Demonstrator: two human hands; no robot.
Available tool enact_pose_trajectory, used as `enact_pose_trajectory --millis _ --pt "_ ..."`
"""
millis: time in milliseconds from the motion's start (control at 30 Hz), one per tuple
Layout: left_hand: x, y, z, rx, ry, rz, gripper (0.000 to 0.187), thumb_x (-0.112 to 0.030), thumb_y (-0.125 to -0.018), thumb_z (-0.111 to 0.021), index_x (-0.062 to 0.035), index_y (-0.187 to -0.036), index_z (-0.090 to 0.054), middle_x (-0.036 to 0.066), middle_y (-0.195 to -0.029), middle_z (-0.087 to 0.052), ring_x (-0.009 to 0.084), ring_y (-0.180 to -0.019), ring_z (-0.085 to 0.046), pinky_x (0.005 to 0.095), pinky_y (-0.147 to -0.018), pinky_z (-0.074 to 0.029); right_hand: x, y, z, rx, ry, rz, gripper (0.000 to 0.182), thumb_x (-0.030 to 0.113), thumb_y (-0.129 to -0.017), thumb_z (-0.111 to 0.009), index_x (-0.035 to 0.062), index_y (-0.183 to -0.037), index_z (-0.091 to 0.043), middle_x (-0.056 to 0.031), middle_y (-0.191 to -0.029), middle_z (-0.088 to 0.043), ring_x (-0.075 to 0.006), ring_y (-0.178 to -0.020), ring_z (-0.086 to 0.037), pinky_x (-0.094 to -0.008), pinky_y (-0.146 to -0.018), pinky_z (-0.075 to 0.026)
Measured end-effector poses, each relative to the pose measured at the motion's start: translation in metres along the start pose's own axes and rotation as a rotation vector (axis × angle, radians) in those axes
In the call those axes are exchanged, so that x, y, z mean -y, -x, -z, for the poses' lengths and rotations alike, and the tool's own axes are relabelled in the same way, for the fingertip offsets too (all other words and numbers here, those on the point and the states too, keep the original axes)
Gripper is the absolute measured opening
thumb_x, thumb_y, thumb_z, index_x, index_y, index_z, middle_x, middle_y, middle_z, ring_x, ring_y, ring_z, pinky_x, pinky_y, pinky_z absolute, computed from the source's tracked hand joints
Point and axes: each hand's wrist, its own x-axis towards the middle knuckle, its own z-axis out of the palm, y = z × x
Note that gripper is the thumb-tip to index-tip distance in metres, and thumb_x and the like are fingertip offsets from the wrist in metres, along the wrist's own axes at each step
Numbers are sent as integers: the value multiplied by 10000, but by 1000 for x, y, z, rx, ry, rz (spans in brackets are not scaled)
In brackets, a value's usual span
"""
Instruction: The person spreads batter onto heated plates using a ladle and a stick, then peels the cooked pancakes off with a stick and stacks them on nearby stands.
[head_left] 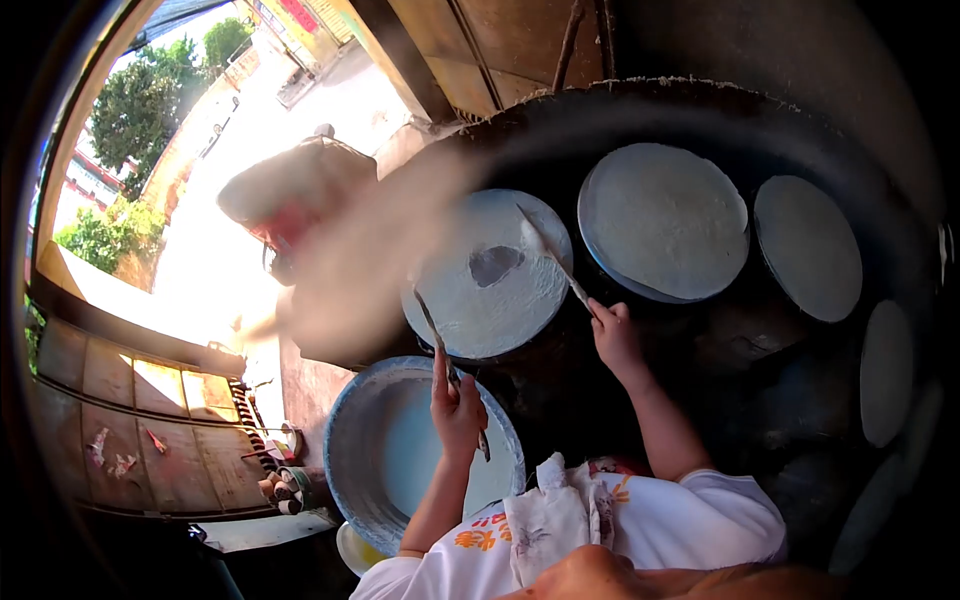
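Observation:
My left hand [459, 412] is wrapped around a long thin stick-like tool [430, 318], its tip at the left edge of a round griddle [487, 336]. My right hand [615, 338] grips a narrow spatula [567, 272] with a white lump of batter [533, 236] against its blade. White batter covers most of this griddle, except for a dark bare patch [495, 265] near the middle. Below it stands a wide basin [345, 440] of pale liquid, partly behind my left forearm.
More round griddles [662, 222] with pale layers curve away to the right, including another [808, 248] beyond. A large blurred beige shape [370, 270] crosses the left side, hiding part of the batter-covered griddle. A covered bundle [300, 180] sits by the bright opening.

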Motion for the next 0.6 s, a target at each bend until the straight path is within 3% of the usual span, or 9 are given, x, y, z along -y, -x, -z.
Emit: enact_pose_trajectory --millis 167,300,400,467,500,600 --pt "-5 -11 -16 18 51 -21 601 -24 -939 -435 -129 -1469 -171 -29 -510 -413 47 -364 -364 214 -339 -323 41 -43 -42 170 116 146 270 257 -901 -511 113 -1107 -611 -138 -907 -497 -336 -758 -585 -453 -665 -491" --pt "3 -1 12 18 46 -65 557 -38 -950 -424 -118 -1459 -212 -39 -502 -393 37 -352 -326 217 -320 -297 7 -3 24 -48 153 -9 283 101 -828 -613 140 -1108 -619 -101 -868 -466 -295 -673 -564 -406 -559 -487" --pt "-3 -6 4 26 57 -61 550 -43 -956 -416 -144 -1460 -220 -44 -497 -354 33 -352 -302 221 -316 -269 19 13 -8 -17 54 73 277 120 -827 -611 156 -1101 -624 -102 -880 -468 -309 -668 -560 -416 -562 -488" --pt "-8 -7 -4 14 161 -9 586 -20 -932 -442 -123 -1459 -206 -35 -511 -408 37 -360 -353 214 -326 -306 38 1 -18 142 98 110 269 122 -829 -605 157 -1095 -626 -106 -878 -474 -315 -691 -565 -423 -579 -488" --pt "-13 -7 -3 10 149 -7 586 -24 -932 -446 -123 -1459 -209 -37 -515 -409 39 -360 -349 217 -329 -303 36 -7 -17 124 74 206 262 136 -830 -606 160 -1090 -627 -111 -872 -477 -315 -685 -564 -426 -579 -485" --pt "-15 -13 6 35 76 -39 593 -25 -930 -452 -125 -1460 -207 -37 -518 -406 42 -359 -345 214 -333 -306 7 -46 -1 54 155 79 216 139 -860 -578 170 -1069 -621 -105 -866 -475 -315 -694 -567 -420 -576 -479"
